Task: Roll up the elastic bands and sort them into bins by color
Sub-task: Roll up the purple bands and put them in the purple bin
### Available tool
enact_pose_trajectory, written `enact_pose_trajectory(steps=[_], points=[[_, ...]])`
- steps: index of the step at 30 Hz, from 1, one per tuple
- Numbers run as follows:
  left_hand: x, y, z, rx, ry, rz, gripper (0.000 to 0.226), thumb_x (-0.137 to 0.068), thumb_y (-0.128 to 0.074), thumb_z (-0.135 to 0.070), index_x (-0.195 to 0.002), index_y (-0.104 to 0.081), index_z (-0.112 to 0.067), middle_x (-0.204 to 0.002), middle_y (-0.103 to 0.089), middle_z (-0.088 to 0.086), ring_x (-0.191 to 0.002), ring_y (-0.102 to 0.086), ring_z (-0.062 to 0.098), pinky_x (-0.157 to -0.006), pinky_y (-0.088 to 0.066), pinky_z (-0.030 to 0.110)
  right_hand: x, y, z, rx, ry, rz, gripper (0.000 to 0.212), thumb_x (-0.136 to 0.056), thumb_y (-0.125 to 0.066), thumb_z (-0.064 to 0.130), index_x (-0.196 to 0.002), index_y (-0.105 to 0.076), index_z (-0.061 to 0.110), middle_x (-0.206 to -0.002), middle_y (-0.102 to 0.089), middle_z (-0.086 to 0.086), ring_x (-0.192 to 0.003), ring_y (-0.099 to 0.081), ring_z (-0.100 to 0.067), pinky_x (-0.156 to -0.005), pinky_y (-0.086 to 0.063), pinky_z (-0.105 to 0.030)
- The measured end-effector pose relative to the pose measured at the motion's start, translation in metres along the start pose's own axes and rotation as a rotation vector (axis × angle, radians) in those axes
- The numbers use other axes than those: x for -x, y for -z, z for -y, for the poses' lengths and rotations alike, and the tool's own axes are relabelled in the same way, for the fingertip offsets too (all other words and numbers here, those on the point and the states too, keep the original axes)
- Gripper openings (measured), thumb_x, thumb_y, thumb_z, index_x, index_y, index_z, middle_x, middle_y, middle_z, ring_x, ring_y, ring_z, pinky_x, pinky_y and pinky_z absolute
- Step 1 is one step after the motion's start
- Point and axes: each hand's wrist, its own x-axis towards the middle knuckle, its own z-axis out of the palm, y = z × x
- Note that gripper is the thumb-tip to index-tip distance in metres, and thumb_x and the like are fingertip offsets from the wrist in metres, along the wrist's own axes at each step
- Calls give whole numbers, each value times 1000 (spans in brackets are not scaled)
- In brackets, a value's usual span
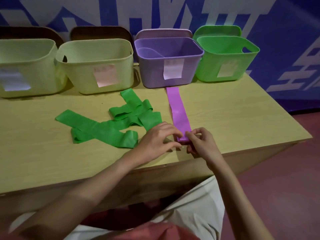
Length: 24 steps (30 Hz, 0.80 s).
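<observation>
both your hands, left hand (158, 137) and right hand (200, 142), pinched the rolled near end of the flat purple elastic band (178, 110) on the pale wooden desk (233, 118).

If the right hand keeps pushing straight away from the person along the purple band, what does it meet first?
Probably the purple bin: the right hand pinches the purple band's near end, and the flat band runs straight to that bin's base.

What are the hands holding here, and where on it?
Both the left hand and right hand pinch the purple band at its near, partly rolled end.
</observation>
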Motion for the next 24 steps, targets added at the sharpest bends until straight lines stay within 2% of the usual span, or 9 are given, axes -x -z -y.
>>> enact_pose_trajectory(steps=[4,7,9,11,13,18,24], points=[[0,-8,-6,-5,23,-45,15,-77,-77,-16,-89,-71,-11,-83,-67,-2,-80,-56,11,-73,-47,31,4,-1,0,101,71,-16,16,-98,-55,19,-93,-44,8,-53,-56,-4,-42,-47,-15,-41,-33,-24],[2,-11,-5,-22,33,-65,11,-78,-76,-16,-87,-70,-12,-81,-66,-4,-77,-56,12,-71,-48,32,13,8,-3,570,356,-149,13,-100,-49,23,-102,-48,10,-81,-59,-2,-64,-56,-16,-58,-39,-32],[5,-13,-7,-26,47,-72,12,-78,-76,-16,-88,-70,-13,-81,-66,-4,-77,-56,12,-70,-49,33,18,19,-3,591,547,-164,10,-97,-50,13,-105,-56,10,-100,-54,-2,-78,-57,-15,-68,-43,-27],[9,-14,-10,-35,59,-78,13,-78,-77,-16,-89,-70,-12,-81,-66,-4,-77,-56,12,-70,-49,33,23,26,-8,544,687,-76,17,-88,-53,0,-99,-61,9,-98,-56,0,-85,-56,-11,-74,-42,-19],[12,-15,-12,-37,70,-86,13,-77,-77,-16,-88,-71,-11,-81,-66,-3,-76,-57,13,-69,-50,33,26,28,-18,552,756,-16,21,-80,-57,-4,-95,-62,9,-92,-60,1,-87,-56,-14,-77,-44,-25],[21,-18,-14,-71,82,-90,14,-77,-78,-16,-87,-71,-10,-81,-68,-3,-76,-58,14,-68,-50,34,24,24,-45,561,794,-53,9,-82,-68,11,-92,-68,11,-87,-62,4,-81,-58,-18,-68,-50,-44],[30,-23,-15,-159,64,-113,7,-81,-73,-18,-83,-71,-11,-80,-67,-2,-76,-56,17,-68,-47,34,22,23,-52,541,815,-44,15,-88,-61,18,-91,-73,8,-87,-62,-1,-83,-61,-20,-68,-52,-40]])
